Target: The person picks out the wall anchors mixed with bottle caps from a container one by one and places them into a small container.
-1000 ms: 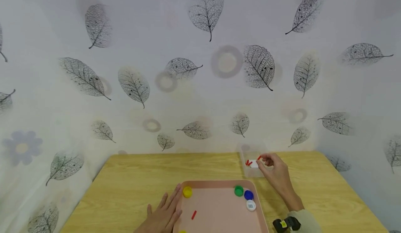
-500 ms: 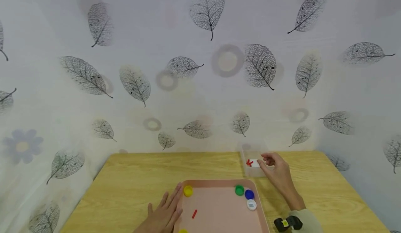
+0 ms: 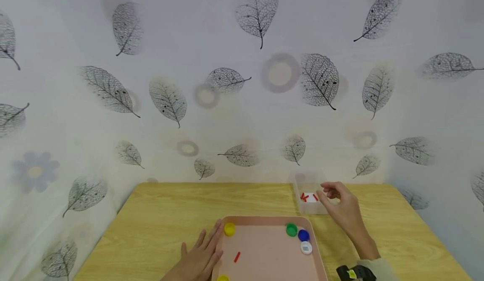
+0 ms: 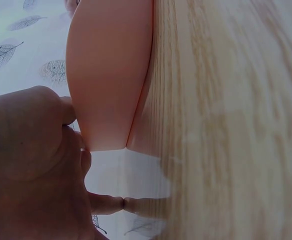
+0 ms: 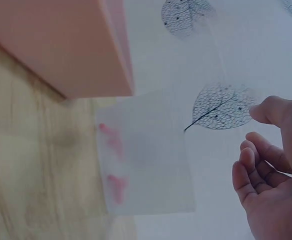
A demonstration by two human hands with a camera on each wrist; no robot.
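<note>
My right hand (image 3: 342,208) hovers at the right side of a clear plastic box (image 3: 311,208), thumb and fingers apart with nothing between them. Several short red sticks (image 3: 304,197) lie inside that box around a white patch; through its wall they look blurred in the right wrist view. My left hand (image 3: 201,255) rests with extended fingers against the left side of a pink tray (image 3: 261,219). Inside the tray lies one red stick (image 3: 237,257).
In the tray's far left corner sits a yellow cap (image 3: 229,229); another yellow cap (image 3: 223,278) is cut off by the bottom edge. Green (image 3: 291,229), blue (image 3: 303,235) and white caps (image 3: 306,248) cluster at the right. A leaf-patterned backdrop (image 3: 242,121) rises behind the wooden table (image 3: 151,222).
The red stick that my right thumb and fingers pinched now lies in the clear box. Those fingers have parted. My left hand stays against the tray; the head view has shifted slightly.
</note>
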